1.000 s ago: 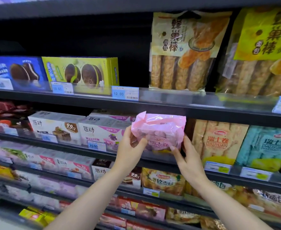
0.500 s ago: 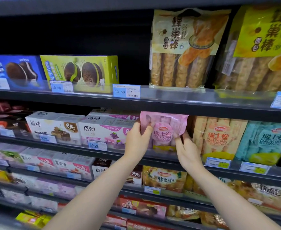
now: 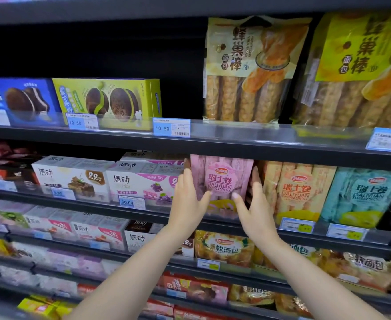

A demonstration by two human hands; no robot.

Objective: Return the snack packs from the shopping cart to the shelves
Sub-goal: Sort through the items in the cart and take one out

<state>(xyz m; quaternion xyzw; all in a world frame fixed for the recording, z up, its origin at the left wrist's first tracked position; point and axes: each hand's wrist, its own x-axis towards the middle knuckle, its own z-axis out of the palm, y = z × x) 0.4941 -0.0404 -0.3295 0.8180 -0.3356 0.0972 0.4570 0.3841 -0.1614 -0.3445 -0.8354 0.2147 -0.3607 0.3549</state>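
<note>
We see the pink pack (image 3: 221,181), marked "DALIYUAN SWISS ROLL", upright on the second shelf (image 3: 213,224), left of the orange (image 3: 296,190) and blue (image 3: 360,195) packs of that brand. Half a second ago both hands gripped it; now left hand (image 3: 187,199) and right hand (image 3: 257,204) flank it, fingers straight, seemingly touching its edges.

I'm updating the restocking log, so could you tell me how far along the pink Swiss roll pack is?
Done: the pink Swiss roll pack stands upright on the shelf, between the purple box and the orange Swiss roll pack. In hand: the left hand and right hand flank it with straight fingers, seemingly steadying it. Left: letting go; the cart is out of view.
</note>
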